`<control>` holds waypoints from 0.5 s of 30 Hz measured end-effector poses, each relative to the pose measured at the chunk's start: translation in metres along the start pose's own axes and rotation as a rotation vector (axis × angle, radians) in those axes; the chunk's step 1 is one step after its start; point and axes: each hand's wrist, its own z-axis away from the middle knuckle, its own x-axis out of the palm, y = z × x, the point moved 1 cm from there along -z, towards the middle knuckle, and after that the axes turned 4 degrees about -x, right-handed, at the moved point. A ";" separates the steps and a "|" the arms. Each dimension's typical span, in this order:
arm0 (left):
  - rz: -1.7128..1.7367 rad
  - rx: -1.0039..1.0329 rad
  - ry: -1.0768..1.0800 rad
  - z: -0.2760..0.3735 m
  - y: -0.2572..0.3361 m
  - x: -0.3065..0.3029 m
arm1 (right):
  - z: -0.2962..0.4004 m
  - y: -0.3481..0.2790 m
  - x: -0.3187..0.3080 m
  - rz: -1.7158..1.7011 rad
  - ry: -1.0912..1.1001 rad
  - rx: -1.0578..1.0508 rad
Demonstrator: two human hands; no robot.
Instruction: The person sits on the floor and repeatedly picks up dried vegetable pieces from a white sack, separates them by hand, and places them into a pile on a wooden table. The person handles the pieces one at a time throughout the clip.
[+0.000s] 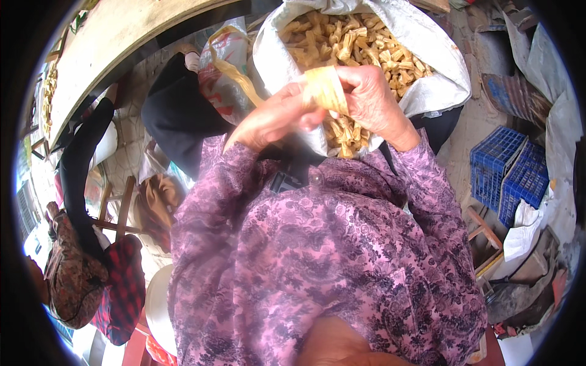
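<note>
A pale yellow, flat strip, of a material I cannot tell, is looped between my two hands. My left hand grips the loop's left side, its fingers partly behind the strip. On the loop's other side, my right hand pinches it between thumb and fingers. Both hands are over the near edge of an open white woven sack, full of small knotted yellow-brown pieces. More such pieces lie just below my hands. A long yellow strip hangs down left of my left hand.
A pale tabletop curves across the upper left. Beside the sack is a printed plastic bag. Blue plastic crates and a wooden frame stand at the right. Another person sits at the far left.
</note>
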 end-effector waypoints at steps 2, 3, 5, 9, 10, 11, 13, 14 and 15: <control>0.114 0.024 -0.106 -0.005 -0.018 -0.011 | 0.002 -0.009 0.000 0.226 -0.056 0.059; 0.174 0.037 -0.162 -0.008 -0.026 -0.014 | 0.003 -0.013 -0.001 0.342 -0.085 0.090; 0.284 0.057 -0.207 -0.014 -0.036 -0.014 | 0.003 -0.002 0.003 0.415 -0.075 -0.075; 0.347 0.085 0.018 -0.017 -0.045 -0.010 | 0.000 0.006 0.005 0.514 0.011 -0.288; 0.377 0.099 0.066 -0.018 -0.041 -0.003 | 0.000 0.008 0.006 0.527 0.077 -0.337; 0.408 0.112 0.114 -0.020 -0.038 0.002 | 0.000 0.011 0.007 0.541 0.144 -0.386; 0.272 0.335 0.431 -0.025 -0.041 0.001 | 0.004 0.010 0.011 0.602 0.285 -0.368; 0.197 0.428 0.470 -0.026 -0.042 0.003 | 0.006 0.007 0.014 0.627 0.359 -0.351; 0.121 0.520 0.511 -0.026 -0.042 0.006 | 0.008 0.006 0.016 0.651 0.433 -0.334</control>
